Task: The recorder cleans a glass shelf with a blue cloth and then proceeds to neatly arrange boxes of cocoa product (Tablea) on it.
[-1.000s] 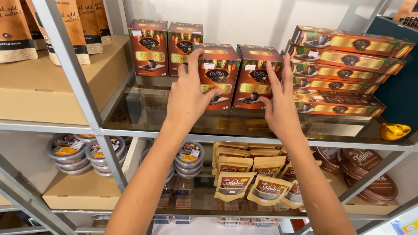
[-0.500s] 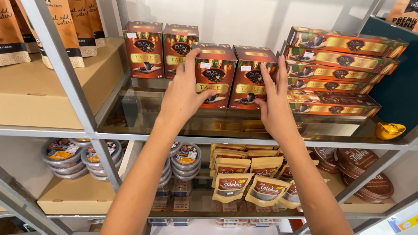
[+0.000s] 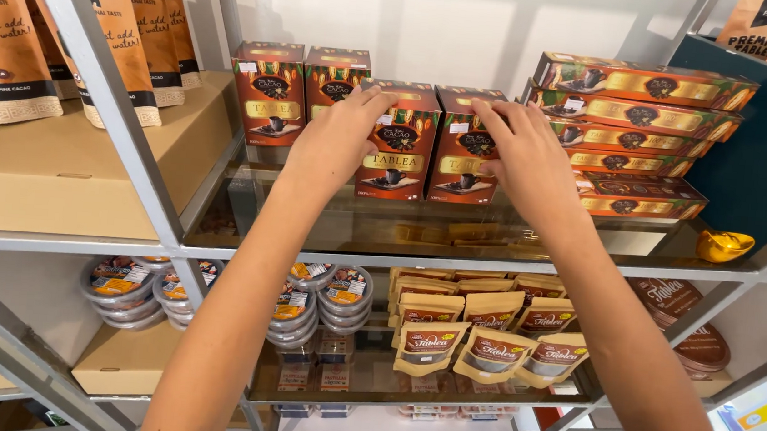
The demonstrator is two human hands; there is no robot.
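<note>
Two upright red-brown boxes stand side by side at the front of a glass shelf [image 3: 455,239]. My left hand [image 3: 339,144] grips the left box [image 3: 398,148] by its left side and top corner. My right hand [image 3: 520,158] holds the right box [image 3: 461,153] from its right side, fingers over the front. Behind them, further left, stand two more boxes of the same kind [image 3: 270,93], untouched.
A stack of flat red and gold boxes [image 3: 645,140] lies at the right of the shelf, next to a small yellow dish [image 3: 725,245]. Tan pouches [image 3: 97,29] stand on a cardboard box at left. Round tubs [image 3: 122,286] and small pouches [image 3: 474,341] fill the lower shelf. Metal uprights cross diagonally.
My view has shifted a little closer. Both hands have slid from the boxes' fronts to their outer sides and now grip them; the two boxes stay side by side at the shelf front.
</note>
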